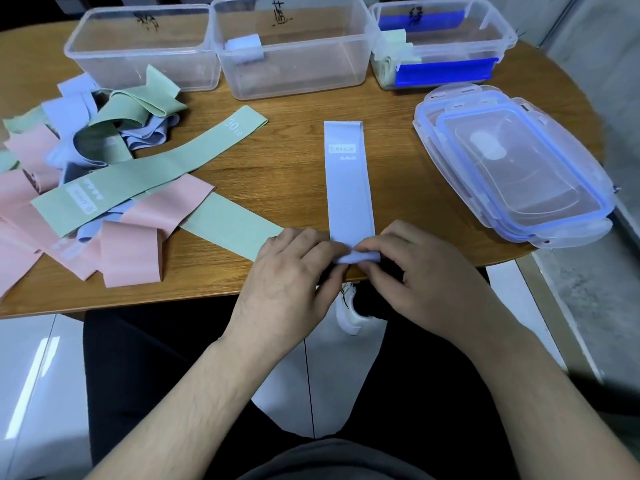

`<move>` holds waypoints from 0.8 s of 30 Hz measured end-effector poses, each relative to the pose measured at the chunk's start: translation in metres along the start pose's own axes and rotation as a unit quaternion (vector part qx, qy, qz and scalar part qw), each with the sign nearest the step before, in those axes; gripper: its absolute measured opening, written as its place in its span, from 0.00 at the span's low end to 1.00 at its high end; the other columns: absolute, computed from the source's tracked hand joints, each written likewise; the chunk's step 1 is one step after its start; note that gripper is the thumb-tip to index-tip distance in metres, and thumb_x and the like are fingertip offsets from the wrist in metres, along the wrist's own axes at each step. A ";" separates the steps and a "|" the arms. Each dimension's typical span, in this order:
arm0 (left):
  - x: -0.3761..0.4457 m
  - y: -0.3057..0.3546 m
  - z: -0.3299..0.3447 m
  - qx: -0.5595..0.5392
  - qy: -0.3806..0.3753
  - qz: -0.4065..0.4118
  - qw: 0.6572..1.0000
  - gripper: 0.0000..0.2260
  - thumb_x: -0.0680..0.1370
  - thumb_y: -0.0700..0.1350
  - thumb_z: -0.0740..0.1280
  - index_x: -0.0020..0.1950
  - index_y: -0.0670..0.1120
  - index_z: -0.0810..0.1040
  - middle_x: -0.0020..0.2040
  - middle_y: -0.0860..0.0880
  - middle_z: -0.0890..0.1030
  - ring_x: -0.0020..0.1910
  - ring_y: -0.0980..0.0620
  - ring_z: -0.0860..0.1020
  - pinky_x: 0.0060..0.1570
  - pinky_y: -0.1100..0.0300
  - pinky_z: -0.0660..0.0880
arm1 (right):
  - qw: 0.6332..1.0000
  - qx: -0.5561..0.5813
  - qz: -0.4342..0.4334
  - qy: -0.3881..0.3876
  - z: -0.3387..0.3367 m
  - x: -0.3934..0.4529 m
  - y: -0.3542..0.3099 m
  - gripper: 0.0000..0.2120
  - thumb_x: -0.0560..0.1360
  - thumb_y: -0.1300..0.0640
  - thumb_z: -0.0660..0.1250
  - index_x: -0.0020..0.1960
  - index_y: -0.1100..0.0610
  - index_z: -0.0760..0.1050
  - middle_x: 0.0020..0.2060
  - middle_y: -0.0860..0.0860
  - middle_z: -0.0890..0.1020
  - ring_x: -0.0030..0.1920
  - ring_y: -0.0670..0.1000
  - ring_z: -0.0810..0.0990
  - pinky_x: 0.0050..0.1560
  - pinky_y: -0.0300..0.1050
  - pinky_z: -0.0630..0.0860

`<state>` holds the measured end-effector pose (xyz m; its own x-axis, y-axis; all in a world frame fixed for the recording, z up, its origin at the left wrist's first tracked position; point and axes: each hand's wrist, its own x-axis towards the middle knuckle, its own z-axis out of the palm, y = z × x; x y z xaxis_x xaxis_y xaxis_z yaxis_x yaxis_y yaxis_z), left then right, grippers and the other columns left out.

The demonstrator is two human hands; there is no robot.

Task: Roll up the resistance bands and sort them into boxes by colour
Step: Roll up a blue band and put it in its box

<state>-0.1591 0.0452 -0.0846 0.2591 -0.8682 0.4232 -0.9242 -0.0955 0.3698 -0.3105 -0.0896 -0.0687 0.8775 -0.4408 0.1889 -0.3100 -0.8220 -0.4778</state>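
— Biggest things on view?
— Wooden table (294,161); along its far edge stood three clear boxes (291,46). Beside the right one lay stacked lids (512,168).
— And left?
— Heaped there: pile (86,174) of pink, green and lilac bands.
— Being rolled?
— Lilac band (348,185), flat at the near edge, near end curled into a small roll.
— Hands?
— Left hand (294,275) pinched the roll's left end; right hand (415,271) pinched its right end, fingers curled.
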 end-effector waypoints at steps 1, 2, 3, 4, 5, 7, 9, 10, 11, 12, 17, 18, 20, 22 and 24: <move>0.000 -0.001 0.000 -0.004 -0.001 -0.003 1.000 0.09 0.79 0.47 0.67 0.56 0.46 0.82 0.50 0.50 0.81 0.48 0.46 0.77 0.47 0.48 0.74 | 1.000 0.003 0.003 -0.001 0.000 0.001 0.000 0.10 0.77 0.56 0.68 0.58 0.52 0.80 0.45 0.45 0.76 0.42 0.44 0.73 0.41 0.28 0.66; 0.001 -0.001 0.000 -0.007 -0.002 -0.007 1.000 0.09 0.79 0.47 0.67 0.57 0.47 0.82 0.50 0.51 0.81 0.48 0.46 0.77 0.47 0.48 0.74 | 1.000 0.005 0.005 -0.002 -0.001 0.001 0.000 0.11 0.77 0.55 0.68 0.59 0.51 0.79 0.45 0.45 0.76 0.42 0.44 0.73 0.41 0.28 0.66; 0.001 -0.002 0.000 -0.012 -0.004 -0.011 1.000 0.10 0.79 0.48 0.67 0.57 0.47 0.82 0.50 0.51 0.80 0.48 0.46 0.77 0.47 0.47 0.74 | 1.000 0.007 0.005 0.000 -0.002 0.001 0.000 0.12 0.77 0.54 0.67 0.60 0.51 0.79 0.44 0.44 0.75 0.42 0.44 0.73 0.40 0.28 0.66; 0.002 -0.003 0.000 -0.017 -0.007 -0.014 1.000 0.10 0.79 0.48 0.66 0.57 0.47 0.82 0.50 0.51 0.80 0.48 0.47 0.77 0.47 0.47 0.74 | 1.000 0.009 0.005 0.005 -0.003 0.001 -0.001 0.13 0.77 0.53 0.66 0.61 0.50 0.78 0.43 0.42 0.74 0.42 0.44 0.72 0.39 0.29 0.66; 0.003 -0.003 -0.001 -0.024 -0.012 -0.017 1.000 0.11 0.79 0.49 0.66 0.57 0.47 0.82 0.50 0.51 0.80 0.47 0.47 0.77 0.47 0.47 0.74 | 1.000 0.009 0.003 0.010 -0.003 0.001 -0.001 0.13 0.77 0.53 0.66 0.61 0.49 0.77 0.42 0.41 0.73 0.42 0.44 0.72 0.39 0.30 0.67; 0.005 -0.005 -0.002 -0.038 -0.025 -0.023 0.999 0.11 0.79 0.50 0.65 0.58 0.48 0.82 0.50 0.52 0.80 0.47 0.47 0.77 0.48 0.47 0.74 | 1.000 0.001 -0.005 0.019 -0.004 0.001 -0.002 0.10 0.77 0.53 0.65 0.58 0.49 0.77 0.41 0.42 0.74 0.40 0.44 0.72 0.38 0.35 0.70; 0.007 -0.006 -0.003 -0.049 -0.035 -0.030 0.998 0.12 0.79 0.50 0.65 0.58 0.49 0.82 0.50 0.53 0.80 0.47 0.48 0.77 0.49 0.47 0.74 | 1.000 -0.005 -0.011 0.025 -0.003 0.001 -0.002 0.08 0.78 0.54 0.65 0.55 0.50 0.78 0.41 0.43 0.74 0.40 0.44 0.72 0.38 0.34 0.68; 0.008 -0.006 -0.003 -0.050 -0.040 -0.032 0.997 0.12 0.80 0.51 0.64 0.59 0.49 0.82 0.51 0.53 0.80 0.47 0.48 0.77 0.49 0.47 0.74 | 1.000 -0.006 -0.009 0.024 -0.002 0.002 -0.001 0.07 0.78 0.55 0.65 0.55 0.51 0.78 0.41 0.43 0.74 0.40 0.44 0.72 0.38 0.32 0.66; 0.009 -0.007 -0.003 -0.050 -0.045 -0.033 0.997 0.12 0.80 0.51 0.64 0.59 0.49 0.81 0.51 0.53 0.80 0.47 0.48 0.77 0.49 0.47 0.74 | 1.000 -0.005 -0.004 0.024 -0.002 0.002 -0.001 0.07 0.78 0.55 0.65 0.55 0.51 0.78 0.42 0.43 0.75 0.40 0.43 0.71 0.38 0.30 0.65; 0.010 -0.007 -0.004 -0.046 -0.048 -0.033 0.997 0.12 0.80 0.50 0.64 0.61 0.49 0.81 0.51 0.53 0.80 0.47 0.48 0.77 0.49 0.47 0.74 | 1.000 -0.002 0.001 0.025 -0.002 0.003 -0.001 0.07 0.78 0.55 0.66 0.55 0.51 0.79 0.42 0.43 0.75 0.40 0.42 0.70 0.38 0.29 0.64; 0.007 -0.002 -0.005 -0.001 0.005 -0.030 1.000 0.09 0.79 0.47 0.67 0.58 0.50 0.81 0.49 0.54 0.80 0.47 0.48 0.76 0.50 0.52 0.71 | 1.000 0.001 0.009 0.023 -0.001 0.008 0.000 0.06 0.78 0.56 0.67 0.54 0.50 0.79 0.41 0.43 0.75 0.40 0.42 0.69 0.37 0.29 0.64; 0.007 0.000 -0.006 0.023 0.022 -0.032 0.999 0.08 0.78 0.47 0.68 0.56 0.51 0.82 0.48 0.54 0.80 0.48 0.48 0.76 0.51 0.54 0.67 | 1.000 0.000 0.010 0.022 -0.001 0.009 0.000 0.06 0.78 0.56 0.67 0.54 0.50 0.79 0.40 0.43 0.75 0.40 0.43 0.70 0.37 0.30 0.64; 0.005 0.003 -0.006 0.061 0.045 -0.038 0.996 0.07 0.78 0.49 0.68 0.54 0.53 0.83 0.48 0.56 0.80 0.51 0.49 0.76 0.53 0.56 0.61 | 1.000 0.003 0.016 0.021 -0.001 0.010 0.000 0.05 0.78 0.55 0.67 0.54 0.50 0.79 0.40 0.44 0.75 0.40 0.44 0.72 0.37 0.30 0.64; 0.005 0.004 -0.005 0.078 0.053 -0.038 0.995 0.07 0.79 0.51 0.68 0.54 0.54 0.83 0.49 0.57 0.80 0.52 0.49 0.76 0.54 0.55 0.59 | 1.000 0.009 0.019 0.019 -0.001 0.012 0.001 0.05 0.79 0.55 0.66 0.53 0.50 0.79 0.40 0.44 0.75 0.40 0.45 0.73 0.37 0.31 0.64; 0.004 0.004 -0.006 0.087 0.055 -0.033 0.994 0.07 0.79 0.52 0.67 0.55 0.55 0.84 0.50 0.58 0.81 0.53 0.50 0.76 0.55 0.53 0.60 | 1.000 0.012 0.021 0.019 -0.001 0.013 0.001 0.05 0.79 0.55 0.66 0.53 0.50 0.80 0.41 0.44 0.76 0.40 0.45 0.73 0.37 0.31 0.64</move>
<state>-0.1603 0.0440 -0.0766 0.3402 -0.7998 0.4946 -0.9365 -0.2405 0.2553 -0.2999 -0.0964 -0.0662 0.8496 -0.4880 0.2000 -0.3366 -0.7936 -0.5068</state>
